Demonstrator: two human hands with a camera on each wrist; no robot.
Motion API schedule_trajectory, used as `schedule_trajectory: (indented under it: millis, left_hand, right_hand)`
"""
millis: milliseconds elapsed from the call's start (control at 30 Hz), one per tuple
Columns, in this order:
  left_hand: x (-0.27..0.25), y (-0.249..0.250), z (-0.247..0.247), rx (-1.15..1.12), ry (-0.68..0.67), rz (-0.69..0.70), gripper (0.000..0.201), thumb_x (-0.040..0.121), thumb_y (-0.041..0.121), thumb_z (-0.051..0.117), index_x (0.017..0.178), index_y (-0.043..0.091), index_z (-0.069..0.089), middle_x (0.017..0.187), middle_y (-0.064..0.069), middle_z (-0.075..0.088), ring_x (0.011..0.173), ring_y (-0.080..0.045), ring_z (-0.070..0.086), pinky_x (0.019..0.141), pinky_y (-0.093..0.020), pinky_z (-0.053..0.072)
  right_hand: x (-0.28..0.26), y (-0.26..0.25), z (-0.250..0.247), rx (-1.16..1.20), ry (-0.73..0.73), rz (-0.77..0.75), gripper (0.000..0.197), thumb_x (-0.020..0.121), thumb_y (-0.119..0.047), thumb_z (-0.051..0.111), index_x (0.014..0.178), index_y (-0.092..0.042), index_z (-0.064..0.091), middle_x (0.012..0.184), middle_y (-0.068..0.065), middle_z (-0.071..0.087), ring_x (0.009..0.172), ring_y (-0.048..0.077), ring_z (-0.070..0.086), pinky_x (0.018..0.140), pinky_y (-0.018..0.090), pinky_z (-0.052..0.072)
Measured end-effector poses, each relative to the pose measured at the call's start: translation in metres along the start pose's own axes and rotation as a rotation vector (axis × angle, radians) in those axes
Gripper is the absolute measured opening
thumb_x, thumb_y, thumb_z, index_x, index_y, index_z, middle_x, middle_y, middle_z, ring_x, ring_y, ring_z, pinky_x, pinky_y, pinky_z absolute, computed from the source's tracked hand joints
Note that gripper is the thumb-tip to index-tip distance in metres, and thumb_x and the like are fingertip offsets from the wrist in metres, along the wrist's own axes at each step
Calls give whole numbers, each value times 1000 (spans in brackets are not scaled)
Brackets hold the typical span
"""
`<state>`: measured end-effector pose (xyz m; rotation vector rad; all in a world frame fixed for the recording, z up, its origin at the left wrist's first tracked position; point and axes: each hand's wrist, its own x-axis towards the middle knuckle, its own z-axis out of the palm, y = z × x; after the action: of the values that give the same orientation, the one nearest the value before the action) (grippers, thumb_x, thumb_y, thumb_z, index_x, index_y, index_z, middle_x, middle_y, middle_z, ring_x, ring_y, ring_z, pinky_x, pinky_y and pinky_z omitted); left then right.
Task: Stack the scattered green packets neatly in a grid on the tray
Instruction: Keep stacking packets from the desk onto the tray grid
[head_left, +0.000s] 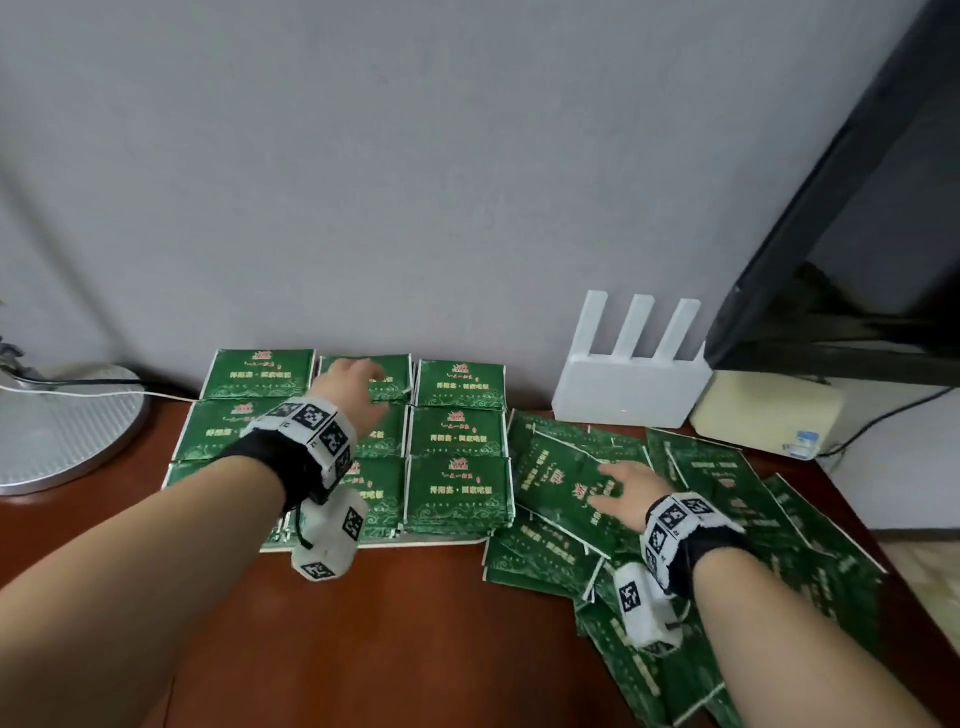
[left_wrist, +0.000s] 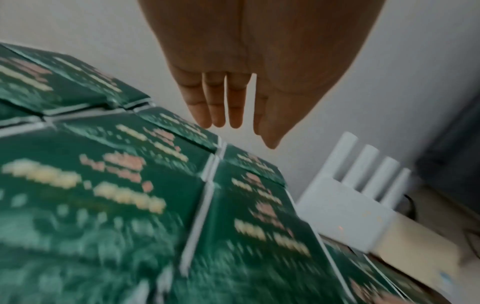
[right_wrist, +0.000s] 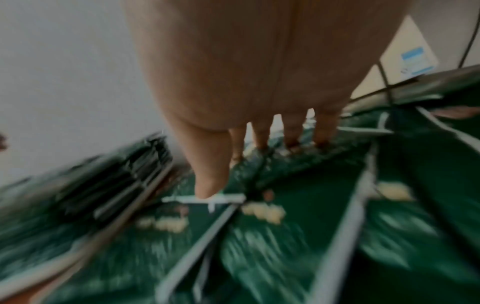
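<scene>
1. Nine stacks of flat green foil packets (head_left: 457, 488) fill our pale tray (head_left: 415, 543) in a grid.
2. Many scattered packets (head_left: 737, 499) remain right of it.
3. Our left hand (head_left: 353, 389) hovers spread, empty; our right hand (head_left: 626, 493) presses flat on loose packets.

Your stacked green packets (head_left: 457, 488) each carry a small red emblem on top and a line of pale Chinese characters beneath, but the print is too soft to read for certain. The loose packets (head_left: 566, 478) show the same print, turned sideways. Your wristbands (head_left: 311, 431) wear black-and-white square code markers, no words. A blue-and-white sticker sits on the cream box (head_left: 769, 415); its print is too small to read.
</scene>
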<state>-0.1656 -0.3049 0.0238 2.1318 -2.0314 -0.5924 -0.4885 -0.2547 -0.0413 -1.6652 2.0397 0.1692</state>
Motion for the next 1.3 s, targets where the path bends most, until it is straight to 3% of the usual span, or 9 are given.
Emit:
schedule_trajectory:
  millis: [167, 567, 667, 800, 933, 1033, 1100, 1167, 1300]
  left_hand:
    - [-58, 54, 48, 95, -173, 171, 45, 86, 30, 59, 128, 29, 46, 140, 3, 38, 127, -17, 39, 108, -39, 36]
    - [-136, 135, 171, 165, -408, 146, 65, 84, 44, 60, 140, 37, 29, 150, 3, 19, 137, -23, 24, 112, -41, 28]
    - [-155, 146, 195, 254, -381, 154, 68, 84, 28, 62, 141, 39, 26, 153, 3, 9, 140, -23, 14, 114, -39, 23]
    - [-173, 142, 201, 315, -359, 201, 63, 83, 10, 58, 133, 40, 35, 155, 3, -1, 143, -25, 0, 115, -39, 13]
    - [-190, 132, 192, 263, -315, 88, 40, 83, 18, 60, 118, 33, 52, 154, 3, 4, 141, -27, 7, 115, -39, 16]
    - [-203, 125, 192, 182, -181, -159, 39, 85, 30, 60, 121, 32, 47, 148, -1, 18, 135, -25, 22, 112, -38, 24]
    - [-210, 126, 198, 154, -167, -333, 59, 83, 54, 55, 131, 26, 36, 139, -4, 30, 128, -24, 33, 107, -38, 32]
    - [-217, 132, 209, 175, -205, -419, 79, 78, 66, 51, 138, 23, 25, 134, -6, 35, 124, -24, 37, 103, -38, 35]
    - [-223, 145, 229, 215, -192, -362, 75, 86, 47, 55, 144, 30, 10, 141, -7, 27, 130, -25, 28, 106, -36, 28]
  right_hand:
    - [-30, 26, 44, -117, -121, -68, 70, 90, -42, 53, 147, -34, 14, 156, -5, -1, 144, 24, 4, 117, 41, 13]
    - [-84, 85, 47, -123, -139, -376, 43, 93, -43, 44, 135, -33, 42, 142, -3, 33, 127, 19, 38, 106, 35, 33]
    - [-81, 113, 35, -14, -3, -215, 54, 91, -33, 53, 140, -27, 33, 144, 4, 34, 126, 24, 40, 103, 39, 40]
    - [-74, 138, 36, -14, -82, -100, 71, 84, -30, 65, 143, -21, 27, 143, 10, 34, 126, 29, 41, 103, 41, 41]
    - [-69, 141, 39, 39, -100, -121, 66, 84, -29, 65, 139, -18, 31, 132, 8, 51, 116, 27, 52, 96, 36, 45]
    - [-62, 138, 34, 79, -127, -133, 57, 85, -44, 58, 132, -14, 44, 118, 8, 58, 105, 25, 56, 84, 31, 47]
    - [-62, 130, 29, 118, -103, -163, 39, 88, -46, 53, 107, -12, 58, 84, 4, 58, 76, 21, 55, 61, 25, 42]
    - [-66, 120, 28, 99, -81, -210, 27, 89, -40, 54, 81, -14, 56, 67, 1, 52, 64, 20, 50, 58, 26, 37]
    - [-82, 105, 44, -54, -277, -362, 41, 85, -39, 61, 111, -8, 53, 104, 6, 59, 93, 23, 57, 77, 28, 45]
